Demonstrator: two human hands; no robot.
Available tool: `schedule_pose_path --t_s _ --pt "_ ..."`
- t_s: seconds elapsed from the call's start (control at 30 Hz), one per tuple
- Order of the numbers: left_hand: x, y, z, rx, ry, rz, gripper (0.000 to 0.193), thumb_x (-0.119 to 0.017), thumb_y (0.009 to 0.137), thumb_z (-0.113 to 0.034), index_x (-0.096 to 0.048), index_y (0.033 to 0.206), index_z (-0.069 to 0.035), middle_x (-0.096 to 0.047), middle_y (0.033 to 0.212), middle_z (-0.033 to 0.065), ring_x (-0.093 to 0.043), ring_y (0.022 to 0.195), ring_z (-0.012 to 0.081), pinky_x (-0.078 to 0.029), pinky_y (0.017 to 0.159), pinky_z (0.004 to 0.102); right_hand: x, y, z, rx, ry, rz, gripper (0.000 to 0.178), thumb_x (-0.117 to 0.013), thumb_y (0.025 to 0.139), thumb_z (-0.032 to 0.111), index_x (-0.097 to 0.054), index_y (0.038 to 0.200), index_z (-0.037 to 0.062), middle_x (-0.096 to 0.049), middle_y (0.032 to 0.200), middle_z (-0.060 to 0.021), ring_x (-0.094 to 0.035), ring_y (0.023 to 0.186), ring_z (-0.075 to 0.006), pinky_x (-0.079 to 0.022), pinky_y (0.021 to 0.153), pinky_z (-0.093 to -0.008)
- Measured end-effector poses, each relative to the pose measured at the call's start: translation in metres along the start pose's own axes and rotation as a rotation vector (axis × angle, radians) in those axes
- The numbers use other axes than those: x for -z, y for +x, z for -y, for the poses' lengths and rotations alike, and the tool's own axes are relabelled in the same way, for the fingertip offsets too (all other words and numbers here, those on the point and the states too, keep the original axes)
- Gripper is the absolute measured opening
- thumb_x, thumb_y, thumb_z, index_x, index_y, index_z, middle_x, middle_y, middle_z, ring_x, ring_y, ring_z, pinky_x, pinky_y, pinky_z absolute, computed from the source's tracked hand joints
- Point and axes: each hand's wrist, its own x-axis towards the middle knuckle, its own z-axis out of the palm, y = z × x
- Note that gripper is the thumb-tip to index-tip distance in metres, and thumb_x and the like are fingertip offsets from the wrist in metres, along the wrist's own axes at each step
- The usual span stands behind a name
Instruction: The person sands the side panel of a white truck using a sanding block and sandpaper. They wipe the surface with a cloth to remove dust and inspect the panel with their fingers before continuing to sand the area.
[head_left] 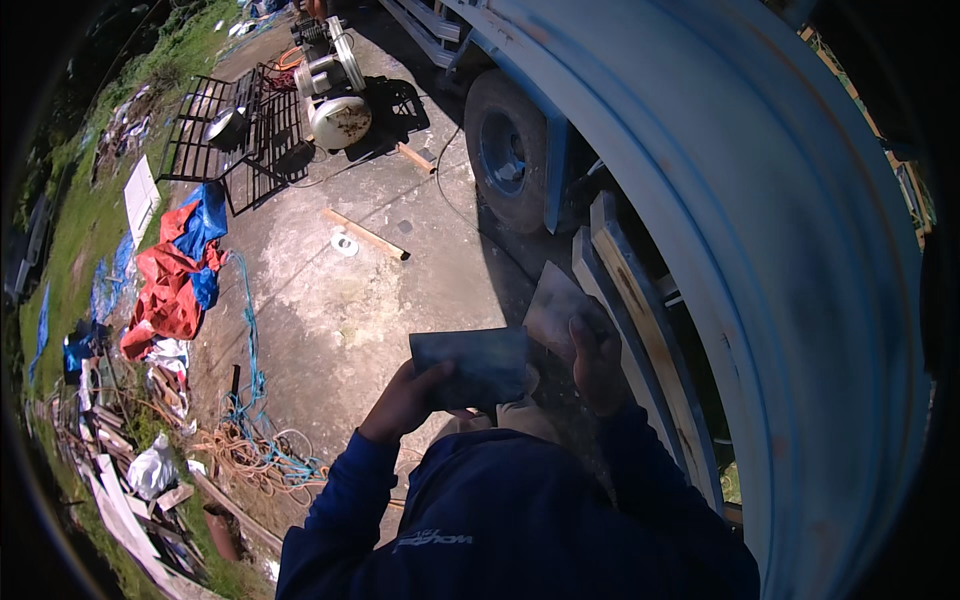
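In front of my body, my left hand point(405, 400) is closed on a dark blue-grey flat rectangular sheet point(480, 362), with the thumb lying on its upper face. My right hand point(597, 368) grips the lower edge of a paler, thin flat sheet point(558, 308), its thumb pointing up. The two sheets are close together; whether their edges touch is hard to tell. Shade covers both hands, so the sheets' material does not show clearly.
A large blue curved panel point(740, 200) of a truck rises on my right, above a wheel point(507, 150). An air compressor point(340, 118) and a metal rack point(210, 135) stand ahead. Red and blue tarps point(165, 280), tangled rope point(265, 455) and scrap wood point(115, 500) lie left.
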Motion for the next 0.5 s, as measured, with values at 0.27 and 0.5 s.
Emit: schedule_pose_path --t_s 0.27,0.5 --pt "-0.058 -0.008 -0.001 -0.470 0.923 0.073 0.038 -0.057 0.098 -0.008 -0.057 0.135 -0.003 -0.070 0.118 0.0176 -0.070 0.105 0.0276 -0.055 0.087 0.0352 -0.009 0.068 0.017 -0.302 0.477 -0.200 0.051 -0.063 0.100 0.025 -0.045 0.141 0.0010 -0.061 0.114 -0.0100 -0.061 0.101 -0.0144 -0.051 0.086 -0.0280" --pt "-0.055 0.011 0.008 -0.492 0.982 -0.124 0.030 -0.060 0.098 -0.010 -0.061 0.126 0.002 -0.072 0.105 0.0179 -0.072 0.092 0.0224 -0.058 0.076 0.0322 -0.043 0.009 -0.023 -0.296 0.306 0.079 0.053 -0.063 0.099 0.024 -0.044 0.144 0.0039 -0.060 0.125 -0.0130 -0.060 0.110 -0.0172 -0.048 0.096 -0.0310"
